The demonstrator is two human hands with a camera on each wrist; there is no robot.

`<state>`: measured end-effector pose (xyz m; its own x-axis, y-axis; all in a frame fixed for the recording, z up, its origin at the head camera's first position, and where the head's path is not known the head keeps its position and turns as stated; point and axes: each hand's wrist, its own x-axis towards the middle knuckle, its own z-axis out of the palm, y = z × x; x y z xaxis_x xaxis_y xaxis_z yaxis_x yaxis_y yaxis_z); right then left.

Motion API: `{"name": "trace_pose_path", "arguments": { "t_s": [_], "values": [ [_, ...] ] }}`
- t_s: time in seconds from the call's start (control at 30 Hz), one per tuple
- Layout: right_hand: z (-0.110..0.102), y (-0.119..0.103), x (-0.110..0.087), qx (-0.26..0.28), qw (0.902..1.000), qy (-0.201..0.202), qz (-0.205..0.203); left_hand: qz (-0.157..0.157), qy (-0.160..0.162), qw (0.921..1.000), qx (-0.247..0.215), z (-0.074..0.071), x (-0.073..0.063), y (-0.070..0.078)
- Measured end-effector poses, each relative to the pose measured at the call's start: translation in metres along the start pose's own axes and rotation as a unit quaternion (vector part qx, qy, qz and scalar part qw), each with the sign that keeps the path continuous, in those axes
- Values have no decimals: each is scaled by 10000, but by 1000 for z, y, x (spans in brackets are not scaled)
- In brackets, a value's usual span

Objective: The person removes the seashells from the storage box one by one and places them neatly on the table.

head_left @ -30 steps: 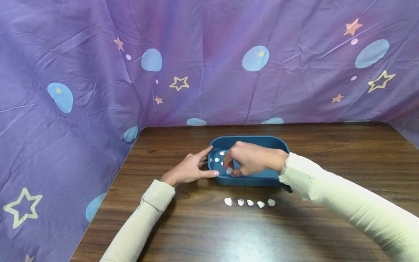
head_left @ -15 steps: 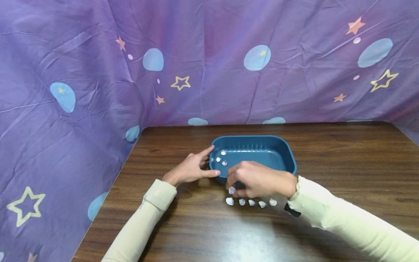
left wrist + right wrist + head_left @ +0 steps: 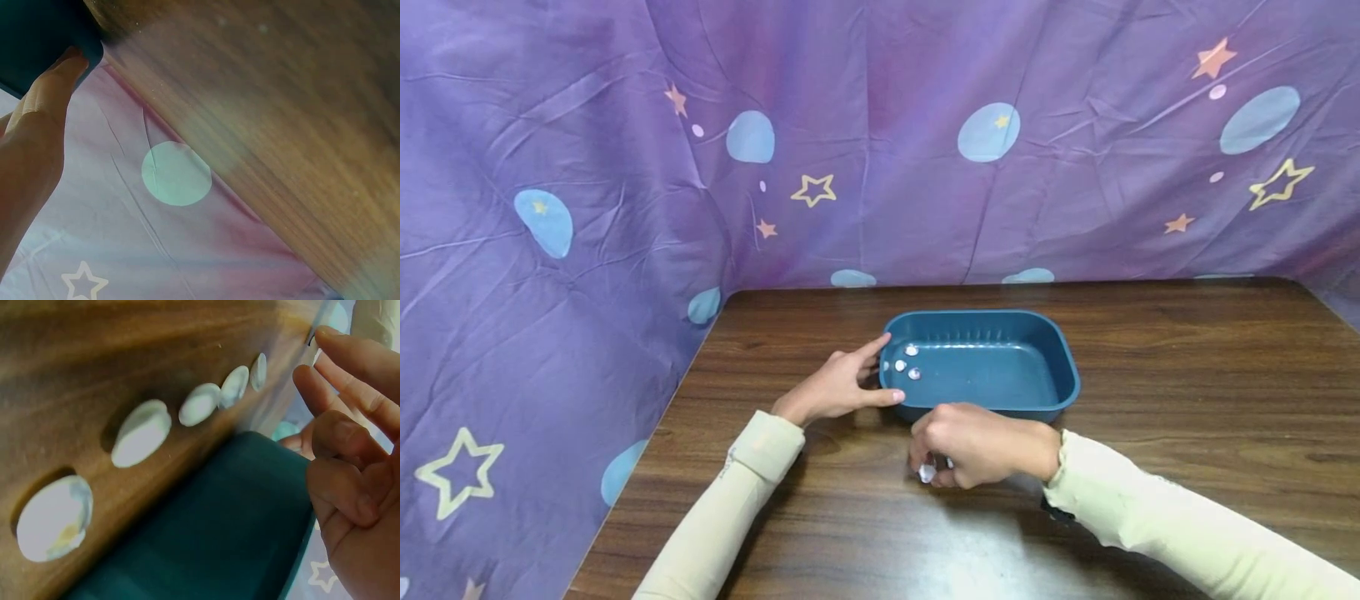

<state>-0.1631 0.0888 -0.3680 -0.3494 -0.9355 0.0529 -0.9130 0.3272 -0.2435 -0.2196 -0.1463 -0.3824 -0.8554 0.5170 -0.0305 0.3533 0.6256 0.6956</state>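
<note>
In the head view, the left hand [image 3: 837, 387] rests spread against the near end of the blue bin [image 3: 992, 377], small shells [image 3: 913, 374] inside just past it; the right hand [image 3: 973, 444] pinches a white shell [image 3: 927, 473]. The left wrist view shows table [image 3: 269, 112] beyond the left hand. In the right wrist view, a row of five shells [image 3: 142, 434] lies beside the right hand, its pinch unclear there.

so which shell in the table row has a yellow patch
The end shell at the lower left of the right wrist view; the other four shells show no yellow.
</note>
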Motion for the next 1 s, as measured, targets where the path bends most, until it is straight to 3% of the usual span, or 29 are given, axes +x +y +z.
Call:
{"name": "trace_pose_path", "arguments": {
  "t_s": [0.27,1.0],
  "values": [
    [11,0,2,-441,9981,92,-419,-3,-38,10000,-48,1,1,-1],
    [14,1,2,-538,9982,-137,-221,-56,-52,10000,-57,0,0,2]
  ]
}}
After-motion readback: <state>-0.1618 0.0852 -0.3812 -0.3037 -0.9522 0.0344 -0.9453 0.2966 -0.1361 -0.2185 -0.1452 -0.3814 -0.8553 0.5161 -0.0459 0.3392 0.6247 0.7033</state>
